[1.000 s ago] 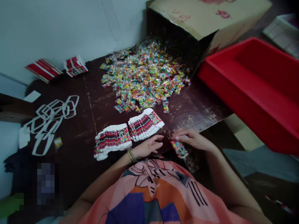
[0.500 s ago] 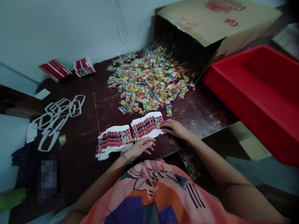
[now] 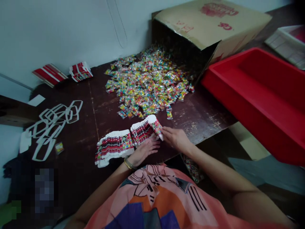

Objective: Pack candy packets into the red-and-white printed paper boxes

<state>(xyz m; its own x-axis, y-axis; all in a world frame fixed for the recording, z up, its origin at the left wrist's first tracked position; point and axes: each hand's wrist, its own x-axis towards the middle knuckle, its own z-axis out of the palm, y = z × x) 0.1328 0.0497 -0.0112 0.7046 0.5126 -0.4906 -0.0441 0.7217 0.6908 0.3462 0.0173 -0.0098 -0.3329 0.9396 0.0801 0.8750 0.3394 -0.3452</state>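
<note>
My right hand [image 3: 176,138] pinches the edge of a small red-and-white printed carton [image 3: 156,126], tilted up from the right end of an overlapping row of flat cartons [image 3: 140,131]. Below that row my left hand [image 3: 145,150] lies with its fingers stretched out and slightly apart. Its fingertips are close to the carton's lower end; whether they touch it I cannot tell. To the left is a second fanned row of cartons [image 3: 114,143]. Beyond both rows spreads a heap of clear packets of colourful candy [image 3: 147,86].
A cardboard box [image 3: 212,22] lies with its open side toward the candy heap. At the right stands a red plastic tray [image 3: 247,95], with a white basket [image 3: 286,46] behind it. White paper-like loops [image 3: 44,149] and a lone candy packet [image 3: 59,147] lie left. Carton stacks [image 3: 81,71] stand by the wall.
My right hand has taken hold of the end carton and tilted it up from the row. My left hand's fingers have straightened beside it. The whole view has shifted slightly.
</note>
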